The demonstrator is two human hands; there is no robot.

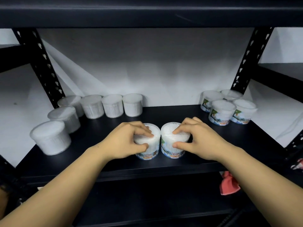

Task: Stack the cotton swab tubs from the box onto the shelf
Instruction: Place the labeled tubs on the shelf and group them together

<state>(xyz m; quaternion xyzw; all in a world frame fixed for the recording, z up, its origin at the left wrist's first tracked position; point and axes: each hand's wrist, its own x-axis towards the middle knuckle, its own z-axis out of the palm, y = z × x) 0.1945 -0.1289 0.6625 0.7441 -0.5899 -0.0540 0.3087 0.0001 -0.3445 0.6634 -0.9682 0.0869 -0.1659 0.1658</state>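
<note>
Held tubs: two clear round tubs, the left tub [148,145] and the right tub [173,141], stand upright side by side, touching, at centre frame near the front edge of the shelf [213,145]; both labels read "COTTON BUDS".
Contents: each tub is packed full of white cotton swabs standing on end, the tips showing through the clear lid.
Left hand [126,141]: fingers curled over the lid and thumb on the near side of the left tub, gripping it.
Right hand [199,140]: fingers curled over the lid and thumb on the near side of the right tub, gripping it.
Left group [91,110]: six tubs at left of frame, four in a row along the back wall and two more running forward toward lower left; labels are turned away, so only white swabs show.
Right group [227,106]: four tubs at right of frame, set two by two near the rear upright, with colourful labels facing forward.
Count: twelve tubs on the shelf in all, none stacked on another.
Shelf: dark board in a black metal rack, against a white wall.
Below: a pink cloth item [228,185] lies at lower right, under the shelf.
</note>
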